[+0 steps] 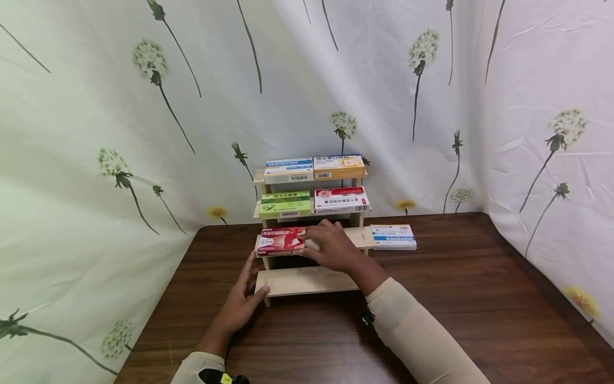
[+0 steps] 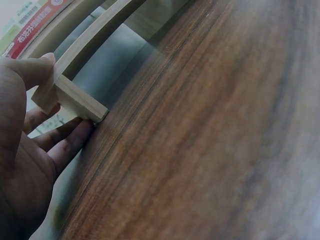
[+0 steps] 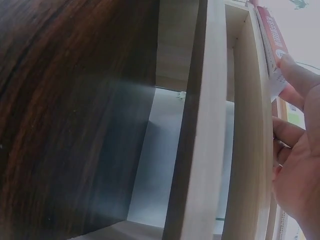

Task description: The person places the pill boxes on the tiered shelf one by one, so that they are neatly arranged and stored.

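Observation:
A stepped wooden rack [image 1: 307, 281] stands on the table. On the left end of its second step from the bottom lies a red medicine box [image 1: 278, 242]. My right hand [image 1: 331, 246] holds this box by its right end, and in the right wrist view the thumb [image 3: 295, 75] lies against the red box [image 3: 272, 37]. At the rack's left side, my left hand [image 1: 242, 304] grips the end of the lowest step. The left wrist view has the thumb [image 2: 37, 70] on the board [image 2: 82, 50] and the fingers beside the end support [image 2: 80, 102].
A green box [image 1: 285, 204] and a red-and-white box [image 1: 341, 200] occupy the third step. Above them sit a blue-and-white box [image 1: 289, 169] and an orange-and-white box [image 1: 339, 166]. Right of the rack, white-and-blue boxes [image 1: 394, 237] lie on the table [image 1: 455, 298]. A patterned curtain [image 1: 288, 64] hangs behind.

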The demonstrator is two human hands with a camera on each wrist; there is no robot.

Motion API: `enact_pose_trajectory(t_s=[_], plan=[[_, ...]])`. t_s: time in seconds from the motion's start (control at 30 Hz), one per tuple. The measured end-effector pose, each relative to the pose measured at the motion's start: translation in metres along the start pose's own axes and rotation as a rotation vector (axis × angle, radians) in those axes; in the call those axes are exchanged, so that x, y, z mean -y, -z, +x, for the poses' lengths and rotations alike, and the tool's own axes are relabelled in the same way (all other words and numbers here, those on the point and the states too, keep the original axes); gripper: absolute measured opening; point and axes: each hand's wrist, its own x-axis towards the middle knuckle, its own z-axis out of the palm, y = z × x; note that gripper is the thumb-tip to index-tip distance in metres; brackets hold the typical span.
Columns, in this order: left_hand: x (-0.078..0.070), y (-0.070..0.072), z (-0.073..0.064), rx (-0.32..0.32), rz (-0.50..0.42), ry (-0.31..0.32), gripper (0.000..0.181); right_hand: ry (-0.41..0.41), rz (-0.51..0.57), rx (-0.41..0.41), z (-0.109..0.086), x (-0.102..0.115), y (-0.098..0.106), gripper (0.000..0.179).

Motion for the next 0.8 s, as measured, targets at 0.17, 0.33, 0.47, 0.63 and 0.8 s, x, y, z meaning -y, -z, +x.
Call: enact_pose_trajectory(t_s=[0.17, 0.33, 0.47, 0.63, 0.8], plan=[[0.001, 0.000, 0.000, 0.006, -0.011, -0.002, 0.094, -0.022, -0.009, -0.004, -0.001, 0.001, -0.002, 0.038], [0.001, 0.000, 0.000, 0.009, -0.018, -0.004, 0.094, -0.019, -0.037, -0.025, -0.003, 0.000, -0.002, 0.049], [0.001, 0.000, 0.000, 0.008, -0.017, -0.002, 0.094, -0.009, -0.057, -0.066, -0.005, 0.000, -0.001, 0.053], [0.001, 0.000, 0.000, 0.008, -0.017, -0.006, 0.094, 0.001, -0.073, -0.105, -0.010, 0.001, 0.002, 0.053], [0.002, 0.000, 0.001, 0.008, -0.021, -0.012, 0.094, 0.008, -0.099, -0.111, -0.018, 0.002, 0.008, 0.053]])
